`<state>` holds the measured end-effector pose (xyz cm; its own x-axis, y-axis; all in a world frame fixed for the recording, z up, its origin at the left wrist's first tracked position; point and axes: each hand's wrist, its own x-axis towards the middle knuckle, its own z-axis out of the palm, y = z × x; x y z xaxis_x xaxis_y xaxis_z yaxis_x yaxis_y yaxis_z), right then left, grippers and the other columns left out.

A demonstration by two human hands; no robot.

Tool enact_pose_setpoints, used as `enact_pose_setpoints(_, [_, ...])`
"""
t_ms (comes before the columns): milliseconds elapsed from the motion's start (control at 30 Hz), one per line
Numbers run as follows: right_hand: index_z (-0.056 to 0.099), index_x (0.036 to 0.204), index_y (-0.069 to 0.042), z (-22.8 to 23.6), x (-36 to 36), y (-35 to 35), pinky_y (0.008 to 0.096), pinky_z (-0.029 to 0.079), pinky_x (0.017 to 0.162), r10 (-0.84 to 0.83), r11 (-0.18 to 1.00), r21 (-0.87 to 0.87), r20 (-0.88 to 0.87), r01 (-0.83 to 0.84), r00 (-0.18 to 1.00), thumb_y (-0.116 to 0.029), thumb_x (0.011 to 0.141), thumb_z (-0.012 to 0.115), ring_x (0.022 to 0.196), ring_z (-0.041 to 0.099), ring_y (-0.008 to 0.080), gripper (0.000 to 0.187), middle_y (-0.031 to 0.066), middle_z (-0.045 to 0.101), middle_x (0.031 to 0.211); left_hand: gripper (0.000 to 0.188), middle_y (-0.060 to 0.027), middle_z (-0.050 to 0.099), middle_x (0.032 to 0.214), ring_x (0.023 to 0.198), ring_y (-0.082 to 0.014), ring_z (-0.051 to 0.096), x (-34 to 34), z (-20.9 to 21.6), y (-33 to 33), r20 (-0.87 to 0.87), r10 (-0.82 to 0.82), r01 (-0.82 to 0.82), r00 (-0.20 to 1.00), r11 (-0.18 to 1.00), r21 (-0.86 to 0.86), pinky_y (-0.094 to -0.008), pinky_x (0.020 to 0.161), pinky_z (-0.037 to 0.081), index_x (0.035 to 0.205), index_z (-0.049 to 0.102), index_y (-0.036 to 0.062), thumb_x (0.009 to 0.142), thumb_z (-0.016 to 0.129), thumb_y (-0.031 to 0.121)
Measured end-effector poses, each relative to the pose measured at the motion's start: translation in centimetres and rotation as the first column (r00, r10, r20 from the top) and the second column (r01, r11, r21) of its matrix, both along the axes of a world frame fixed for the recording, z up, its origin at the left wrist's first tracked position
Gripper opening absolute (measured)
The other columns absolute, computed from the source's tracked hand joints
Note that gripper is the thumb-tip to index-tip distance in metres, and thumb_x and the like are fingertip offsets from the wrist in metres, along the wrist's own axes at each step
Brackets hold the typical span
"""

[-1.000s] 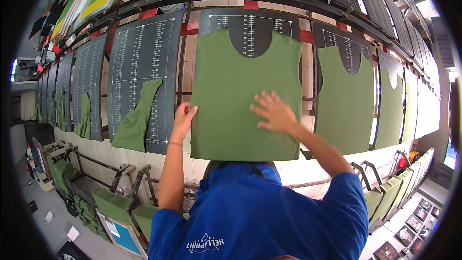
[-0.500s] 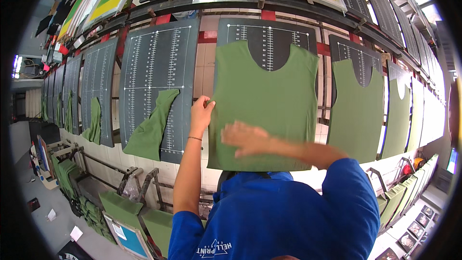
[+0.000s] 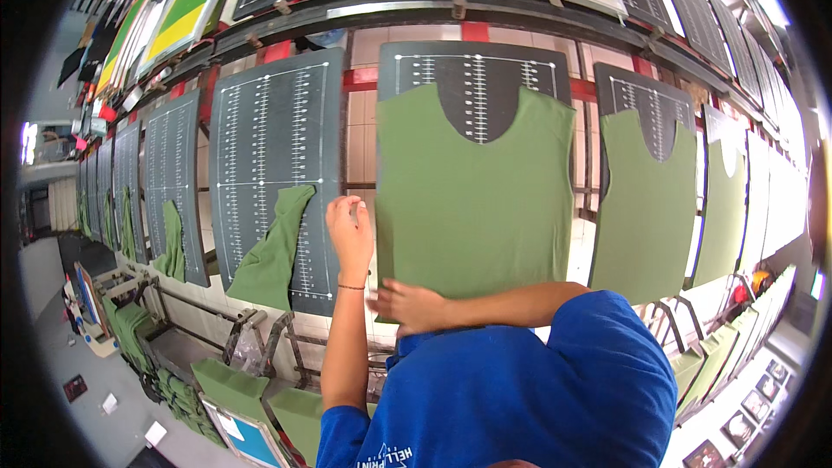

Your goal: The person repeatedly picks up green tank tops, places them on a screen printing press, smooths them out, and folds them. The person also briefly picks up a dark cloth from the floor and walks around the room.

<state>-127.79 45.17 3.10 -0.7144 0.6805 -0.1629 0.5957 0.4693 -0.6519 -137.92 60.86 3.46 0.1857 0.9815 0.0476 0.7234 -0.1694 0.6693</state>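
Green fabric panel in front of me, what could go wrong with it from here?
Your right hand is at the lower left corner of the green fabric panel, so a sideways push might wrinkle it or pull that edge out of line. Your left hand is beside the panel, seemingly without a grip on it, so the left edge could shift. That hand is also near the crumpled green piece and might snag it.
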Motion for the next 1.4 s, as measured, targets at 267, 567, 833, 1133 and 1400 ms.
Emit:
enact_pose_setpoints(267, [0.034, 0.155, -0.006, -0.3, 31.9, 9.7, 0.0552, 0.014, 0.124, -0.662, 0.742, 0.485, 0.42, 0.463, 0.621, -0.054, 0.095, 0.054, 0.152, 0.02, 0.0364, 0.079, 0.0156, 0.026, 0.164, 0.049, -0.0236, 0.042, 0.15, 0.14, -0.045, 0.036, 5.3, 1.1, -9.7, -0.223, -0.332, 0.353, 0.917, 0.934, 0.062, -0.0536, 0.116, 0.029, 0.138, 0.049, -0.0026, 0.096, 0.06, 0.022])
enact_pose_setpoints(567, [0.026, 0.158, -0.012, 0.2, 24.0, -7.1, 0.0576, 0.013, 0.124, -0.386, 0.916, 0.303, 0.477, 0.264, 0.79, -0.066, 0.094, 0.044, 0.152, 0.02, 0.0367, 0.085, 0.0145, 0.023, 0.165, 0.071, -0.0201, 0.028, 0.162, 0.15, -0.0415, 0.022, 11.8, -3.1, -7.0, -0.456, -0.42, 0.507, 0.785, 0.858, 0.082, -0.0558, 0.122, 0.018, 0.154, 0.032, -0.0011, 0.101, 0.048, 0.044])
enact_pose_setpoints(833, [0.028, 0.156, -0.005, 1.6, 24.8, -14.0, 0.0544, 0.016, 0.123, -0.438, 0.882, 0.113, 0.551, 0.457, 0.71, -0.056, 0.099, 0.044, 0.151, 0.023, 0.0369, 0.078, 0.0169, 0.028, 0.162, 0.077, -0.0232, 0.036, 0.155, 0.146, -0.0404, 0.032, 19.9, -0.2, -13.5, -0.466, -0.574, 0.652, 0.673, 0.758, 0.008, -0.0556, 0.12, 0.025, 0.149, 0.035, -0.0058, 0.095, 0.058, 0.043])
enact_pose_setpoints(1133, [0.028, 0.156, -0.001, -2.4, 32.0, 10.5, 0.0492, 0.014, 0.125, -0.836, 0.535, 0.566, 0.251, 0.627, 0.487, -0.053, 0.103, 0.04, 0.152, 0.02, 0.0344, 0.076, 0.0166, 0.026, 0.164, 0.074, -0.0112, 0.032, 0.162, 0.151, -0.0372, 0.024, 8.7, -1.1, -25.4, -0.175, -0.955, 0.965, 0.241, 0.256, -0.065, -0.0515, 0.123, 0.019, 0.154, 0.035, 0.0079, 0.095, 0.059, 0.046])
enact_pose_setpoints(1400, [0.025, 0.155, 0.004, -3.5, 17.8, 8.2, 0.0492, 0.015, 0.125, -0.842, 0.515, 0.597, 0.217, 0.615, 0.494, -0.05, 0.103, 0.041, 0.152, 0.021, 0.0352, 0.076, 0.0187, 0.025, 0.164, 0.066, -0.0249, 0.034, 0.156, 0.145, -0.0471, 0.029, -16.4, 1.6, -16.7, -0.433, 0.029, 0.034, 0.901, 0.99, 0.137, -0.0571, 0.117, 0.025, 0.147, 0.042, 0.0024, 0.089, 0.067, 0.023])
